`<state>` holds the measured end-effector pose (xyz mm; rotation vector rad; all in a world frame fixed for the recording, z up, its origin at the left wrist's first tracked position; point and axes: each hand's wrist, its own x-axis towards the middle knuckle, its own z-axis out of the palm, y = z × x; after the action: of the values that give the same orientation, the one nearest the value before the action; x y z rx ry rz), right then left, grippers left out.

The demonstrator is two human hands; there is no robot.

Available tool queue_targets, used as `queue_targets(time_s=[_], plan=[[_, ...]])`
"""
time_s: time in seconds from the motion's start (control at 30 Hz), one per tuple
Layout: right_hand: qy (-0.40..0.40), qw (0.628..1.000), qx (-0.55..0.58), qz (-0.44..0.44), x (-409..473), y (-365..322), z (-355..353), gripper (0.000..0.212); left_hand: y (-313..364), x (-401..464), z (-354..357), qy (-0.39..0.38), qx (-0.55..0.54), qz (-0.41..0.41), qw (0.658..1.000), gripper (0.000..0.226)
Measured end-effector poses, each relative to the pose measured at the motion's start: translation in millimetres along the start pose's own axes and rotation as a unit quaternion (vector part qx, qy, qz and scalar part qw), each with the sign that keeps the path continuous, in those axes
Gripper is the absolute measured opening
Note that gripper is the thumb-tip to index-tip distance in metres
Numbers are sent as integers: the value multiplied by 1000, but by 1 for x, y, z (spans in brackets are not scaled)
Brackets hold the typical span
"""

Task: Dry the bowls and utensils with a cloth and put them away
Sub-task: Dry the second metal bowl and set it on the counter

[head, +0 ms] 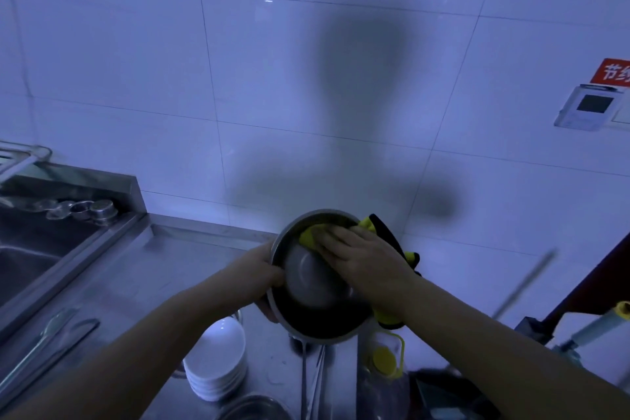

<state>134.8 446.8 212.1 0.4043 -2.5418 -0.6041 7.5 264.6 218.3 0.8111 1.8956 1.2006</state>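
A steel bowl (315,286) is held up above the steel counter (143,269), its opening tilted toward me. My left hand (264,271) grips its left rim. My right hand (354,257) lies flat inside the bowl and presses a yellow cloth with black trim (308,235) against the inner wall; more of the cloth hangs over the right rim and under my wrist. Below the bowl stands a stack of white bowls (218,361), upside down. Long steel utensils (312,375) lie on the counter beneath the bowl.
A sink (30,249) lies at the left with small steel cups (81,210) on its rim. Tongs (44,341) rest on the sink's near edge. A yellow-capped bottle (383,361) stands below my right wrist, another steel bowl (254,407) at the bottom edge. The tiled wall (306,95) is close ahead.
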Motion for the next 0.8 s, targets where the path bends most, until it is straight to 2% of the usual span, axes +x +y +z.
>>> queue_targets(time_s=[0.1,0.17,0.27,0.43,0.53,0.6,0.7,0.8], plan=[[-1,996,-42,-76,5,11,0,38,4,5,-3,-3,38,-17,999,41],[2,995,-58,-81,2,17,2,39,9,8,-7,13,74,-6,997,35],[8,999,-42,-9,-3,16,5,40,15,8,-15,80,93,20,992,32],[32,980,100,167,-7,-16,5,46,13,2,-13,155,-32,40,987,29],[40,960,183,210,-4,-52,4,51,11,4,1,188,-104,39,976,27],[45,954,196,222,2,-70,5,50,9,5,11,201,-136,24,970,25],[86,967,148,187,3,-70,10,39,7,6,13,184,-153,16,971,25],[113,985,83,96,-14,-47,12,27,5,4,-8,125,-93,13,988,23]])
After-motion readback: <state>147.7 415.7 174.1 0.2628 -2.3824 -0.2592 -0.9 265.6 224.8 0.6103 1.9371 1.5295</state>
